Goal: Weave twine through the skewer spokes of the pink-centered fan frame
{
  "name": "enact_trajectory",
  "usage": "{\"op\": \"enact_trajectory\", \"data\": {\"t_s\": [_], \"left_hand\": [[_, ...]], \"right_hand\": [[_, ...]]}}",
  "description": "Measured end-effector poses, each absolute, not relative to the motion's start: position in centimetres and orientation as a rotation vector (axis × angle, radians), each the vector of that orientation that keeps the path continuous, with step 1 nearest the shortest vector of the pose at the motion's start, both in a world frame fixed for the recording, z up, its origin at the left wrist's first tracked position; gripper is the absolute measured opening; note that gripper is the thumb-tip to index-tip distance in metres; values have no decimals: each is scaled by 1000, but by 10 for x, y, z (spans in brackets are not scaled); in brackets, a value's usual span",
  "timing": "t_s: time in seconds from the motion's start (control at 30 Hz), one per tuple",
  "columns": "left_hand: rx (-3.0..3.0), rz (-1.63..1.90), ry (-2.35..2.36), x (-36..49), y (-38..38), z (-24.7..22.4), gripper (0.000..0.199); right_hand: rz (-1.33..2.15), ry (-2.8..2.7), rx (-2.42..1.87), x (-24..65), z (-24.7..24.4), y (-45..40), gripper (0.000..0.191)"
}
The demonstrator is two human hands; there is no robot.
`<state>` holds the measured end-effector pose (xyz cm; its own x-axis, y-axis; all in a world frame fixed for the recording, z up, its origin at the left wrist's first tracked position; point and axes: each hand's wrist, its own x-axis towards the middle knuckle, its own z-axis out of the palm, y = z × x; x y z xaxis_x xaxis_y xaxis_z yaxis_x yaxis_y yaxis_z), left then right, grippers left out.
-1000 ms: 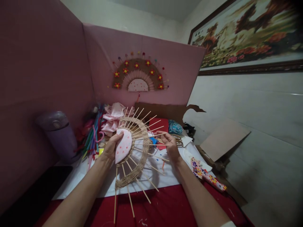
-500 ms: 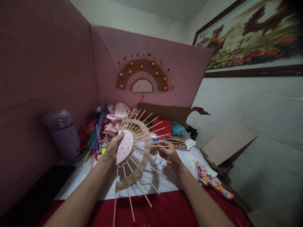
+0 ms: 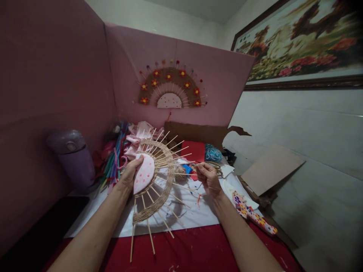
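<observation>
A half-round woven fan of thin sticks and brown twine stands in front of me, its straight side turned to the left. My left hand is closed on its white half-disc with pink dots, thumb on the front face. Bare stick ends fan out past the twine band. Beside those ends on the right, my right hand is closed in a pinch. A thin strand, seemingly twine, shows at its fingers; the exact grip is partly hidden. Behind the sticks lies a ball of twine.
A finished-looking fan with red flowers hangs on the pink panel. Left are a purple bottle and pipe cleaners. Behind lie pink cloth, red card, blue yarn and scissors. A flowered-handle object lies right.
My right hand has moved slightly right and up, away from the stick ends. The fan and my left hand have shifted a little left, uncovering the twine ball.
</observation>
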<state>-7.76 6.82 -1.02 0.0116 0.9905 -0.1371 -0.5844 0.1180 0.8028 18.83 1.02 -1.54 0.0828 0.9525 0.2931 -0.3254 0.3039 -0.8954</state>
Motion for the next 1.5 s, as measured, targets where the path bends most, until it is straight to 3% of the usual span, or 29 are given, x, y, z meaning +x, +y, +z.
{"op": "enact_trajectory", "data": {"t_s": [0.4, 0.83, 1.5], "left_hand": [[601, 1376, 795, -75, 65, -8, 7], [430, 1335, 753, -71, 64, -5, 15], [326, 1336, 713, -61, 56, 2, 19]], "right_hand": [[967, -1068, -726, 186, -12, 9, 21], [1434, -1211, -883, 178, -25, 11, 19], [1589, -1301, -906, 161, -23, -1, 17]]}}
